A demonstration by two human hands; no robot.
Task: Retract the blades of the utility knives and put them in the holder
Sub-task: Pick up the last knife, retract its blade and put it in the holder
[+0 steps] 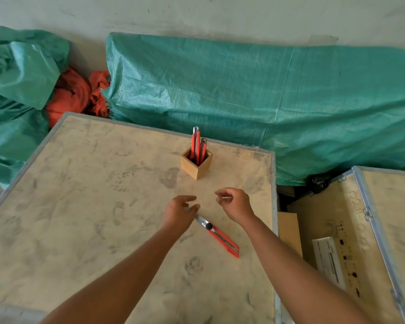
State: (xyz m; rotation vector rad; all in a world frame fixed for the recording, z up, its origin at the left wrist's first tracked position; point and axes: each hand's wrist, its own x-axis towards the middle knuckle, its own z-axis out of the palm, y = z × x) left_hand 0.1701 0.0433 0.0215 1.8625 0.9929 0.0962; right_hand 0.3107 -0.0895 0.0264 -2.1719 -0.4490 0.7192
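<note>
A red utility knife [221, 238] lies flat on the dusty wooden crate top [80, 206], its metal tip pointing up-left and partly hidden under my left hand [180, 210]. That hand hovers over the knife's tip with fingers apart, holding nothing. My right hand [234, 202] is to the right of it, fingers loosely curled and empty. Further back stands a square wooden holder [197, 166] with a few red utility knives [197, 146] upright in it.
Green tarpaulin [267, 101] covers things behind the crate, with orange cloth [75, 94] at the back left. To the right, past a gap, another metal-edged wooden crate [360, 230] stands with a white label on it.
</note>
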